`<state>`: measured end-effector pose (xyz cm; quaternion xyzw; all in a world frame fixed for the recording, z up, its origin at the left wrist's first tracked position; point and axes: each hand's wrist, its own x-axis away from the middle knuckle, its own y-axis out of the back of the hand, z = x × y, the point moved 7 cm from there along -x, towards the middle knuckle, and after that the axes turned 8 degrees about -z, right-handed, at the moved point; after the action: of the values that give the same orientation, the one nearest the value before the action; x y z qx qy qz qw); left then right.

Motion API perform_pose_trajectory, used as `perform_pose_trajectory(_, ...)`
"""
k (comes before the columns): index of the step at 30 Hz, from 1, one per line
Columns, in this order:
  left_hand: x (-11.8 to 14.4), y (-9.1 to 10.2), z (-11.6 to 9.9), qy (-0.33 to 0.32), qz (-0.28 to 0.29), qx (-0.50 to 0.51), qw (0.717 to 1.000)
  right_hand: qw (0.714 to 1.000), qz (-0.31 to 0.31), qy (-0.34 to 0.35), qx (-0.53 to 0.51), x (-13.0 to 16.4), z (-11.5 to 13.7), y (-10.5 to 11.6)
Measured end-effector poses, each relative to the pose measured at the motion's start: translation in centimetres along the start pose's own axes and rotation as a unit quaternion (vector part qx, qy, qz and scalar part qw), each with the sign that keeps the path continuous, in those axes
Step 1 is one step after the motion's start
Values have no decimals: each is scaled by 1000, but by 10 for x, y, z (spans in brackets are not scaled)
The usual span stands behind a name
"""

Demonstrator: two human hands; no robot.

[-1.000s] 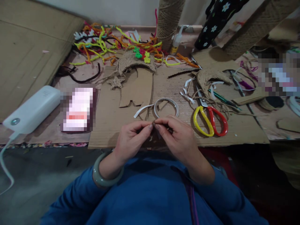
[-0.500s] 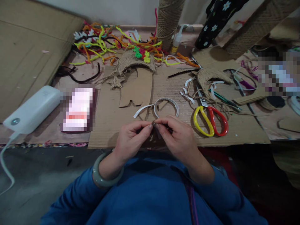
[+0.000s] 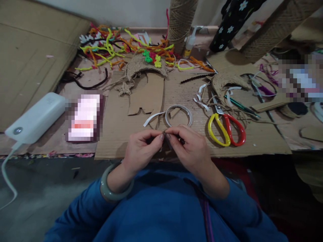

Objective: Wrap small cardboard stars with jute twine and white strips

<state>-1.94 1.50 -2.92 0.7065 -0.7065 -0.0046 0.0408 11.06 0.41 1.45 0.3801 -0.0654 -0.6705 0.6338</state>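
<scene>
Two hands meet in the lower middle of the frame, and the list below goes from left to right.

At the far left lies a white power bank (image 3: 35,117) with a white cord hanging down from it. Just right of it sits a small blurred card (image 3: 84,116). Up above, at the top of the frame, is a messy heap of bright fuzzy wires (image 3: 126,45) — yellow, orange, green and pink.

In the middle is a big flat cardboard sheet (image 3: 121,134). The left hand (image 3: 141,151), with a grey-green bangle (image 3: 111,191) on its wrist, and the right hand (image 3: 189,151) are close together, fingertips touching. Both pinch one tiny dark piece (image 3: 165,135) between thumbs and first fingers. It is too small to tell what it is. It sits right at the near edge of the cardboard sheet, just below a white strip curled into a ring (image 3: 179,114).

To the right of the hands lie scissors (image 3: 227,129) with one yellow handle and one red handle — well apart from the fingers. Higher up stands a small glue bottle (image 3: 189,45) next to a post wrapped in twine (image 3: 180,23).
</scene>
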Motion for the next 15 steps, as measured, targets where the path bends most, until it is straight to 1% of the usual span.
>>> perform_pose_trajectory(4,0,0,0,2,-4,-7,1000,1000,-15,-16,-17,2,-2,1)
perform_pose_trajectory(6,0,0,-2,-12,-4,-19,1000,999,-22,-22,-20,3,-3,2)
perform_pose_trajectory(11,3,0,-12,-100,-20,-83,991,999,-37,-33,-10,4,-5,4)
perform_pose_trajectory(15,6,0,-19,-156,-38,-119,980,999,-33,-18,-12,3,-3,4)
